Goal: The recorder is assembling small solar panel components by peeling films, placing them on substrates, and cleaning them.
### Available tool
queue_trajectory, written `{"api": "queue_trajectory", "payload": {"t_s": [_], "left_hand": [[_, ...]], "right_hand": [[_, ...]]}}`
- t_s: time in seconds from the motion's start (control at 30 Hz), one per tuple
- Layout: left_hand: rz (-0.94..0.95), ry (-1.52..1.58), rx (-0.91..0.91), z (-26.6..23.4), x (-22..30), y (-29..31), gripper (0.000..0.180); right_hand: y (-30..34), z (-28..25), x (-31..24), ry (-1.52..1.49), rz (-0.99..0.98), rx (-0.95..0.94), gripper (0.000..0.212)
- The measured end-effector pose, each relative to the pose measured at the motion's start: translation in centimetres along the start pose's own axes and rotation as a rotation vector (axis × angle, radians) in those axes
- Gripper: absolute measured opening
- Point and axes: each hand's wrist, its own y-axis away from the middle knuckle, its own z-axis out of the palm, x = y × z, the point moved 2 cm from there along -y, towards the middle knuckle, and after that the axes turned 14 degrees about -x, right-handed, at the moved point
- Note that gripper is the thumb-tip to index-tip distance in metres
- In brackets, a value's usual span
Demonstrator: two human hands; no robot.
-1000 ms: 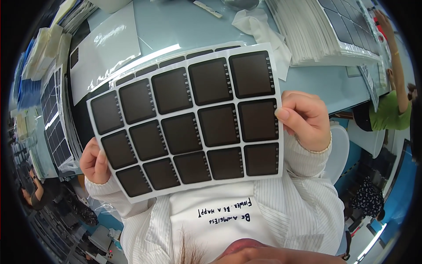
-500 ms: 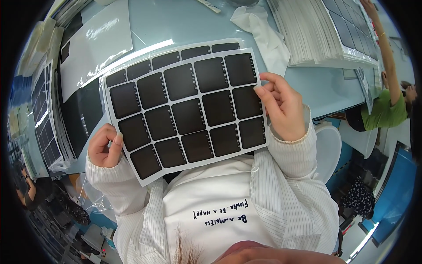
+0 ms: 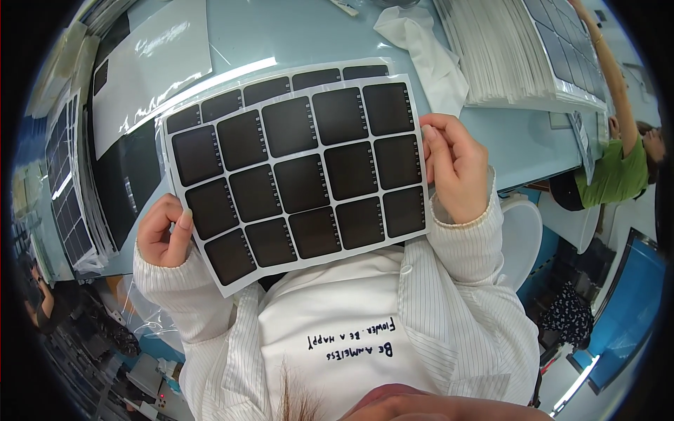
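Note:
A white-bordered sheet of black rounded squares [image 3: 300, 184], set in three rows with small marks along each square's side, is held up in front of my chest, slightly tilted. At its left edge my left hand [image 3: 164, 230] pinches the border between thumb and curled fingers. My right hand [image 3: 456, 168] is closed at the opposite edge, thumb and forefinger together at the upper right border. Behind the held sheet, a second similar sheet [image 3: 265, 92] shows only its top row; the rest is hidden.
A tall stack of white sheets [image 3: 491, 63] stands far right beside a crumpled white cloth [image 3: 421, 52]. Far left are a glossy white sheet [image 3: 154, 70] over dark panels and more patterned sheets [image 3: 64, 175]. Another person's green sleeve [image 3: 621, 172] shows at right.
My right thumb has slid off the sheet's face to its right edge, meeting the forefinger there. The sheet and my left hand have shifted slightly left.

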Motion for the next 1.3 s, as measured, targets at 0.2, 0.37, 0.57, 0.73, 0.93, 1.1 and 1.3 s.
{"api": "queue_trajectory", "payload": {"t_s": [0.2,0.37,0.57,0.73,0.93,1.1,1.3], "left_hand": [[-0.011,0.027,0.006,0.0,-0.1,0.1,0.018],[0.037,0.037,-0.012,0.0,0.3,0.2,0.018],[0.022,-0.003,-0.014,0.1,0.5,0.4,0.02],[0.024,0.297,0.102,-0.3,-0.9,1.4,0.024],[-0.048,0.463,0.137,-0.8,-0.2,1.2,0.023],[-0.106,0.57,0.14,-1.4,-1.3,0.7,0.02],[-0.108,0.593,0.137,-1.4,-0.6,0.4,0.02]], "right_hand": [[0.7,-0.7,-0.7,-0.083,-0.002,-0.024,0.011],[1.0,-1.6,-0.2,-0.186,0.022,-0.245,0.008],[1.2,-1.4,-1.8,-0.444,0.069,-0.271,0.016],[0.6,-1.7,-2.7,-0.559,0.065,-0.236,0.016],[-0.1,-1.6,-2.1,-0.751,0.0,-0.186,0.016],[-0.6,-1.6,-2.1,-0.757,0.011,-0.145,0.015],[-0.6,-2.2,-2.1,-0.837,0.017,-0.164,0.013]]}}
